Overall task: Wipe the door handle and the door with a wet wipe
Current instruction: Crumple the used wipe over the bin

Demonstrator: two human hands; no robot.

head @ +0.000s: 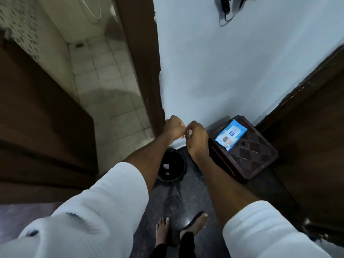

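I see a small pale scrap, apparently the wet wipe (188,134), pinched between both hands, too small to confirm. Left hand (174,128) is curled into a loose fist, fingers closed at the scrap. Right hand (197,139) is bent over it, fingertips closed on the same spot. Both hands hang above the black bucket (172,165) on the dark floor. The wipe pack (230,134), blue, lies flat on the brown stool (249,155), just right of the right hand. Brown door (41,131) stands open at left; door frame (145,62) meets the pale wall (232,62). No handle in view.
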